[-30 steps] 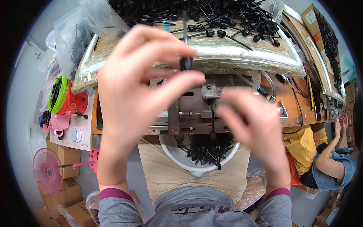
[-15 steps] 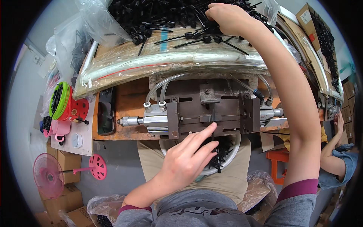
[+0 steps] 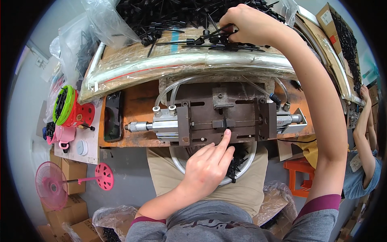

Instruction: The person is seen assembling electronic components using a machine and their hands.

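Observation:
My left hand [image 3: 204,170] reaches over the front of a dark brown metal fixture [image 3: 201,137], index finger stretched out. Its fingertip meets the near end of a slim black plastic piece [image 3: 225,121] seated in the small block at the fixture's middle. At the far side, my right hand [image 3: 256,27] pinches with thumb and fingers at a black stemmed plastic piece [image 3: 219,30] on the edge of a big heap of such pieces [image 3: 161,14]. The fingertips are partly hidden among the stems.
Air cylinders [image 3: 166,126] with clear hoses [image 3: 174,94] flank the fixture. A white-rimmed basket [image 3: 177,163] with black pieces sits on my lap. At left are a phone [image 3: 113,117], a green-rimmed tub [image 3: 60,115] and a pink fan [image 3: 51,186]. Another person's arm [image 3: 365,121] shows at right.
My right hand has shifted slightly and dragged several black pieces round on the heap's edge. My left hand moved right a little, its index finger now at the black piece. The other person's arms rose.

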Tool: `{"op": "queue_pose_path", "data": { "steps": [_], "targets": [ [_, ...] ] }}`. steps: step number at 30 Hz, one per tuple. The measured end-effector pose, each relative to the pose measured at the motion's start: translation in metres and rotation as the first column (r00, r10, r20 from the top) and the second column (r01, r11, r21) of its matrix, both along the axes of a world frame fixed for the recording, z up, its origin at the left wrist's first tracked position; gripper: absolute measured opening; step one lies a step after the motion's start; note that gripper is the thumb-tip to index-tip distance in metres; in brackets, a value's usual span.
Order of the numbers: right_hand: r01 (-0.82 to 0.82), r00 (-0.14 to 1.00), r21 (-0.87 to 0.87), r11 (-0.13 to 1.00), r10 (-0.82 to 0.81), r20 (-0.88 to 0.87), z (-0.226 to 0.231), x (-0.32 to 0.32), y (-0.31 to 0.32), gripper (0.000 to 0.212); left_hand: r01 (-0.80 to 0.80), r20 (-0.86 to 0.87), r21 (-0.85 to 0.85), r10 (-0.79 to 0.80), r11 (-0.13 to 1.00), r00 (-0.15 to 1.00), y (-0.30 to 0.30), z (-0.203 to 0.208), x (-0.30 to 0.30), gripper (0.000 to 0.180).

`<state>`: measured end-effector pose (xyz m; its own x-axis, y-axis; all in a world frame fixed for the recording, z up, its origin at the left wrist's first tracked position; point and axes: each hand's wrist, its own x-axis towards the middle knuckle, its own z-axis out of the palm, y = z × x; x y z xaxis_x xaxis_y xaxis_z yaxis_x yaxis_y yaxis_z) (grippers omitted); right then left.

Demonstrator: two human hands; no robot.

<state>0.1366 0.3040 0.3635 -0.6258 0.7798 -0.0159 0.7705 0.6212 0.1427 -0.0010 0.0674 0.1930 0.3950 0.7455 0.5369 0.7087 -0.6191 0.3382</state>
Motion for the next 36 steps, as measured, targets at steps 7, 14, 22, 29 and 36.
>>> {"op": "queue_pose_path", "data": {
  "steps": [7, 14, 22, 29, 36],
  "targets": [
    [-0.069, 0.954, 0.113, 0.991, 0.099, -0.285, -0.024, 0.032, 0.002, 0.025, -0.022, -0.049, -0.007, 0.022, 1.000, 0.999, 0.002, 0.010, -0.002, 0.025],
    [-0.105, 0.960, 0.223, 0.969, 0.157, -0.232, -0.034, 0.045, 0.012, 0.034, -0.010, -0.044, 0.015, 0.011, 1.000, 0.999, 0.014, 0.009, -0.003, 0.025],
    [0.115, 0.848, -0.171, 0.978, -0.187, -0.496, 0.011, 0.040, -0.012, 0.030, -0.033, -0.018, -0.021, 0.033, 0.999, 0.999, 0.014, 0.007, -0.003, 0.023],
    [0.095, 0.350, -0.237, 0.967, -0.255, -0.901, 0.004, 0.058, -0.023, 0.010, -0.029, -0.024, -0.032, 0.028, 0.999, 0.999, 0.014, 0.008, -0.002, 0.023],
    [-0.234, 0.571, 0.623, 0.746, 0.624, -0.533, -0.039, 0.052, -0.097, 0.025, 0.100, 0.300, -0.312, -0.002, 0.945, 0.954, 0.005, 0.039, -0.011, 0.048]
  ]
}}
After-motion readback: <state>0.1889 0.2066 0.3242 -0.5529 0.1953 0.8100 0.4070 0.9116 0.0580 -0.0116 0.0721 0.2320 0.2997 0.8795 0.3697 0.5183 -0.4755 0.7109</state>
